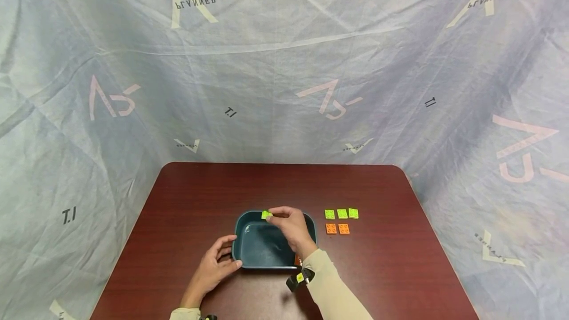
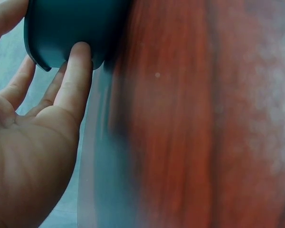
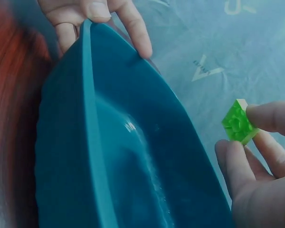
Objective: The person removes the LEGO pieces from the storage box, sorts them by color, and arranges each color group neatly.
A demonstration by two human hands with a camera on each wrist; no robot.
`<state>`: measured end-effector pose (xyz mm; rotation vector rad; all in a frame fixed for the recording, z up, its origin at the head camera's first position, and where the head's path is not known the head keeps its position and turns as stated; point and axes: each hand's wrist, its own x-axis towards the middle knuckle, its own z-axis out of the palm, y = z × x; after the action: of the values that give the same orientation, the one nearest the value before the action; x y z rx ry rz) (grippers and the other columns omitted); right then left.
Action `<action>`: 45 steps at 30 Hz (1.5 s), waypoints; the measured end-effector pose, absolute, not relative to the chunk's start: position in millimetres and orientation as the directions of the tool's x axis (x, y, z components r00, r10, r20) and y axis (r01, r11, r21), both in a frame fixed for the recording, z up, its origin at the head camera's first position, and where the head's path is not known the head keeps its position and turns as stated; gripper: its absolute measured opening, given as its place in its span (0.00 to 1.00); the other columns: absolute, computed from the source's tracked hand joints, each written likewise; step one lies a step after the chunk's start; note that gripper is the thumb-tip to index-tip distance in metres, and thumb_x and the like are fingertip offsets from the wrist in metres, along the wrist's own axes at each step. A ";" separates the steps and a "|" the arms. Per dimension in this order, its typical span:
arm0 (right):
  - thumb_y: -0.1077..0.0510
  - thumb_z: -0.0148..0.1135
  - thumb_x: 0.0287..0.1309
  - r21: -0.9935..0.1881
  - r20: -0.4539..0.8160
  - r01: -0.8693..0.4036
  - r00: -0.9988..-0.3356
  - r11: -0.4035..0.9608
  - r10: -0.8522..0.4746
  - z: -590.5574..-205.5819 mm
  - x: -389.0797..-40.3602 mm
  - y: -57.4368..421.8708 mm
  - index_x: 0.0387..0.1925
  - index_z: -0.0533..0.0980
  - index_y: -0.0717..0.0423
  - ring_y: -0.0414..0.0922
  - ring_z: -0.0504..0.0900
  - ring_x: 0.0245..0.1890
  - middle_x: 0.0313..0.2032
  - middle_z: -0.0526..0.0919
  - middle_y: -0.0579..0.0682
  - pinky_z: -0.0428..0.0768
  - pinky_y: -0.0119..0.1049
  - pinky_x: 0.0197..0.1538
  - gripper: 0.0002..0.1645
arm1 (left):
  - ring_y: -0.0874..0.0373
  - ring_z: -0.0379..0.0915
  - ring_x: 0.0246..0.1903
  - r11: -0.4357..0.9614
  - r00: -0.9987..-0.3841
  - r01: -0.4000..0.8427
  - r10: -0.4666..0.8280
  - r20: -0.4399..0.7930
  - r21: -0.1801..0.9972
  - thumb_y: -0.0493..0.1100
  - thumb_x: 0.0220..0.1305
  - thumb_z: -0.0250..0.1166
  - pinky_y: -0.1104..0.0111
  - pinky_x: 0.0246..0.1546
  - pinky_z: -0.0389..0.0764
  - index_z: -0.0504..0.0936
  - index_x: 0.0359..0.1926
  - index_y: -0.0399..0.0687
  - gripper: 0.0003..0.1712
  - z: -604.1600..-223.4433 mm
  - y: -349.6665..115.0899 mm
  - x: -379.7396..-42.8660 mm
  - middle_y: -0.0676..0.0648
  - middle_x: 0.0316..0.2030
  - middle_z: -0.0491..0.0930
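My right hand pinches a small lime-green building brick between thumb and fingers, above the far rim of a dark teal tub. In the right wrist view the studs of the green brick show. My left hand holds the left end of the tub, thumb at its near corner and fingers along the side. The left wrist view shows its fingers against the tub's outer wall. Something orange shows in the tub's near right corner, partly hidden by my right wrist.
To the right of the tub, on the dark red wooden table, three lime-green bricks lie in a row. Two orange bricks sit just nearer. Grey printed cloth hangs around the table's back and sides.
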<state>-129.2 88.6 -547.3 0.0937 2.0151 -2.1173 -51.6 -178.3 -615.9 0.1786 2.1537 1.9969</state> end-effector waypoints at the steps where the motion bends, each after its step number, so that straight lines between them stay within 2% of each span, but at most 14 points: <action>1: 0.61 0.77 0.58 -0.980 -0.191 0.196 -0.975 -0.035 -0.114 -546.1 -128.7 90.6 0.51 0.87 0.62 0.42 0.88 0.44 0.50 0.89 0.58 0.85 0.55 0.59 0.19 | 0.37 0.76 0.63 0.082 -0.973 -0.045 0.221 -0.062 0.996 0.34 0.61 0.78 0.67 0.55 0.85 0.70 0.74 0.42 0.43 -615.8 -178.2 -51.5 0.31 0.63 0.78; 5: 0.63 0.77 0.58 -0.984 -0.173 0.176 -0.979 -0.022 -0.108 -543.7 -127.3 98.0 0.53 0.86 0.65 0.42 0.87 0.46 0.52 0.87 0.60 0.87 0.53 0.58 0.21 | 0.37 0.76 0.63 0.083 -0.973 -0.035 0.223 -0.053 0.996 0.34 0.60 0.79 0.68 0.55 0.85 0.70 0.74 0.41 0.43 -615.7 -178.0 -51.3 0.31 0.63 0.78; 10: 0.66 0.76 0.56 -0.985 -0.167 0.169 -0.982 -0.018 -0.089 -542.0 -126.1 106.0 0.56 0.84 0.64 0.44 0.86 0.49 0.55 0.86 0.61 0.88 0.38 0.51 0.24 | 0.36 0.76 0.63 0.078 -0.972 -0.027 0.229 -0.044 0.997 0.34 0.60 0.78 0.68 0.55 0.85 0.69 0.74 0.39 0.43 -615.8 -178.2 -51.1 0.30 0.63 0.77; 12: 0.66 0.76 0.56 -0.984 -0.174 0.175 -0.981 -0.012 -0.086 -541.0 -125.5 109.6 0.56 0.84 0.61 0.43 0.86 0.47 0.55 0.86 0.61 0.86 0.33 0.41 0.24 | 0.35 0.76 0.63 0.079 -0.973 -0.027 0.228 -0.044 0.996 0.34 0.60 0.78 0.68 0.55 0.85 0.69 0.74 0.38 0.44 -616.2 -178.3 -51.2 0.29 0.63 0.77; 14: 0.67 0.75 0.57 -0.985 -0.173 0.174 -0.980 -0.005 -0.094 -540.4 -125.2 113.4 0.58 0.84 0.61 0.42 0.86 0.43 0.55 0.86 0.63 0.82 0.31 0.32 0.25 | 0.35 0.75 0.63 0.081 -0.973 -0.026 0.227 -0.043 0.996 0.34 0.60 0.78 0.68 0.55 0.85 0.69 0.74 0.38 0.44 -616.7 -178.4 -51.4 0.29 0.63 0.77; 17: 0.66 0.74 0.59 -0.984 -0.176 0.176 -0.979 0.014 -0.100 -538.6 -123.9 119.7 0.60 0.83 0.59 0.43 0.87 0.41 0.55 0.87 0.63 0.76 0.33 0.27 0.26 | 0.34 0.75 0.63 0.081 -0.973 -0.023 0.226 -0.041 0.996 0.33 0.60 0.78 0.68 0.55 0.85 0.69 0.74 0.38 0.43 -617.5 -178.3 -51.8 0.29 0.63 0.77; 19: 0.65 0.74 0.60 -0.985 -0.172 0.170 -0.980 0.026 -0.104 -537.2 -122.9 123.9 0.61 0.83 0.57 0.45 0.88 0.46 0.58 0.86 0.63 0.81 0.34 0.31 0.26 | 0.34 0.75 0.64 0.079 -0.973 -0.021 0.229 -0.039 0.997 0.33 0.60 0.78 0.68 0.55 0.85 0.69 0.74 0.38 0.44 -617.7 -178.4 -52.0 0.29 0.63 0.77; 21: 0.64 0.75 0.61 -0.985 -0.168 0.164 -0.981 0.044 -0.098 -535.7 -121.5 128.1 0.61 0.83 0.54 0.49 0.88 0.53 0.60 0.85 0.62 0.87 0.36 0.39 0.26 | 0.34 0.75 0.64 0.077 -0.972 -0.020 0.232 -0.037 0.997 0.34 0.61 0.78 0.69 0.54 0.85 0.68 0.75 0.38 0.44 -617.8 -178.7 -52.0 0.29 0.63 0.77; 25: 0.63 0.74 0.62 -0.987 -0.151 0.147 -0.984 0.059 -0.091 -533.5 -120.0 135.6 0.62 0.83 0.54 0.55 0.85 0.63 0.63 0.83 0.63 0.89 0.43 0.54 0.26 | 0.34 0.75 0.64 0.073 -0.970 -0.020 0.238 -0.037 0.997 0.34 0.61 0.78 0.70 0.53 0.85 0.68 0.75 0.38 0.44 -617.7 -179.5 -51.6 0.28 0.64 0.76; 28: 0.65 0.74 0.62 -0.989 -0.142 0.138 -0.987 0.054 -0.082 -533.6 -120.1 140.8 0.62 0.82 0.56 0.57 0.84 0.63 0.62 0.83 0.64 0.88 0.46 0.55 0.26 | 0.34 0.75 0.64 0.070 -0.970 -0.020 0.242 -0.036 0.997 0.34 0.61 0.78 0.70 0.53 0.85 0.68 0.75 0.38 0.44 -617.7 -179.8 -51.5 0.28 0.64 0.76; 36: 0.66 0.75 0.61 -0.990 -0.129 0.126 -0.991 0.061 -0.040 -537.8 -121.6 156.8 0.61 0.83 0.58 0.57 0.85 0.63 0.60 0.85 0.62 0.88 0.42 0.54 0.26 | 0.35 0.75 0.64 0.081 -0.969 -0.020 0.242 -0.040 0.997 0.35 0.62 0.78 0.70 0.54 0.85 0.68 0.75 0.38 0.44 -618.5 -179.3 -51.4 0.29 0.64 0.76; 45: 0.66 0.76 0.59 -0.985 -0.114 0.116 -0.993 0.125 0.017 -540.3 -122.1 182.9 0.60 0.85 0.56 0.56 0.86 0.61 0.59 0.87 0.60 0.88 0.42 0.55 0.26 | 0.35 0.75 0.64 0.074 -0.968 -0.014 0.248 -0.032 0.997 0.34 0.62 0.77 0.70 0.54 0.85 0.68 0.75 0.40 0.43 -618.7 -179.4 -51.3 0.29 0.64 0.76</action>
<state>-122.1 182.9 -540.3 0.1355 2.2989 -2.0250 -51.3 -179.4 -618.7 0.2383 2.1508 2.0005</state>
